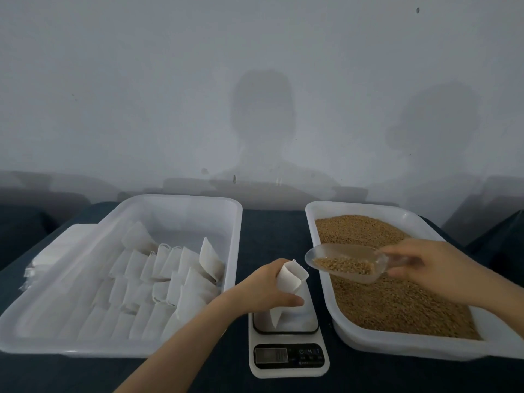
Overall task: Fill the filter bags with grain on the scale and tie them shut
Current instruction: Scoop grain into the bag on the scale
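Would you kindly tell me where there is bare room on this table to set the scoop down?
Free: the dark cloth strip between the bag tray and the grain tray, behind the scale; also the cloth right of the scale, before the grain tray. Crowded: the scale platform, where the left hand holds a filter bag.

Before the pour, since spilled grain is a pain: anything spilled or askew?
Nothing looks spilled. The left hand holds the filter bag on the scale, tilted toward the scoop in the right hand; that looks deliberate. In the left tray, bags lean unevenly.
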### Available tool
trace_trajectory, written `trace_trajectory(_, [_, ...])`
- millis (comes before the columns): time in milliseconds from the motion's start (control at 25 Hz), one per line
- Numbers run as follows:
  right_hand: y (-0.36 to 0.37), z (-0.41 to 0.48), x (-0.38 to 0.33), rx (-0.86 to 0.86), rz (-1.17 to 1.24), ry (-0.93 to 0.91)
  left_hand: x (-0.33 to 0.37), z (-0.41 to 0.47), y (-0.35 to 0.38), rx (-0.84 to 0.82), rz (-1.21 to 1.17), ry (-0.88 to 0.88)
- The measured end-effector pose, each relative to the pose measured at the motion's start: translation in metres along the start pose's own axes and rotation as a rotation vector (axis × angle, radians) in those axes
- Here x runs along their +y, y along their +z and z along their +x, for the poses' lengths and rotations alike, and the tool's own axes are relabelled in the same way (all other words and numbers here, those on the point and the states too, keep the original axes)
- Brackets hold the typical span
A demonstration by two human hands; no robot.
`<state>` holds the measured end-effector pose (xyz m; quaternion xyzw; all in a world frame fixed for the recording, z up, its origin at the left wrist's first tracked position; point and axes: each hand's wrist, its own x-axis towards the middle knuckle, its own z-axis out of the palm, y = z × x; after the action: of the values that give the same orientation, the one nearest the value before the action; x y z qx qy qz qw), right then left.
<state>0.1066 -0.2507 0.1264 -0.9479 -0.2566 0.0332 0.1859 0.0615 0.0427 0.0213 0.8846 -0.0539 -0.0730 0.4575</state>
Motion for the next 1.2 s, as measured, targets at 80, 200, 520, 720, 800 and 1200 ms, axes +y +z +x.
trace_trajectory(80, [-0.001,0.004,-0.009,-0.035,-0.023,-0.016,0.000,0.000,0.000,-0.007,-0.018,0.010])
trace_trajectory(200, [0.000,0.011,-0.016,-0.063,-0.168,-0.047,0.001,-0.002,0.002,-0.007,-0.008,0.020])
trace_trajectory(520, [0.003,0.029,-0.038,-0.082,-0.385,-0.143,0.003,0.000,0.002,0.000,0.010,0.050])
trace_trajectory(720, [-0.005,0.037,-0.054,-0.152,-0.469,-0.130,0.007,0.005,0.003,-0.012,0.036,0.067])
trace_trajectory(800, [-0.011,0.041,-0.064,-0.191,-0.483,-0.119,0.008,0.006,0.005,-0.010,0.034,0.069])
trace_trajectory(1200, [-0.028,0.049,-0.150,-0.185,-0.954,-0.205,0.007,0.012,0.010,0.125,-0.038,0.069])
